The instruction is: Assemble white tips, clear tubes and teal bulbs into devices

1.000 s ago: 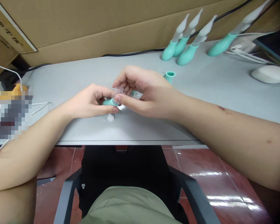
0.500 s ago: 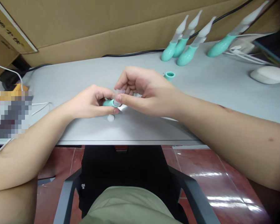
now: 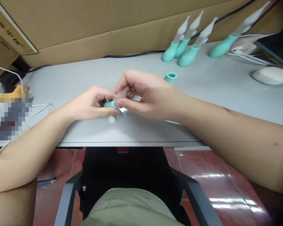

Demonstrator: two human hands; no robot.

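My left hand (image 3: 91, 102) is wrapped round a teal squeeze bulb (image 3: 109, 104) that lies sideways, most of it hidden by the fingers. My right hand (image 3: 143, 92) pinches a clear plastic tube (image 3: 121, 95) between thumb and fingers. The tube's lower end meets the bulb's mouth, while its open upper end tilts up; how deep it sits in the bulb I cannot tell. Just below my left fingertips lies a small white cap-like piece (image 3: 112, 119). Beyond my right wrist stands another teal bulb (image 3: 170, 78) with its mouth open, partly hidden by my hand.
Several finished-looking nasal aspirators (image 3: 190, 56) with white tips stand at the back right of the grey desk (image 3: 73, 75). A white mouse (image 3: 272, 75) and cables lie to the right. Cardboard (image 3: 96, 22) walls the back; a black cable runs along it.
The clear tube has tipped slightly, so its round open end now shows more. My right hand has shifted a little lower; my left hand keeps its place.
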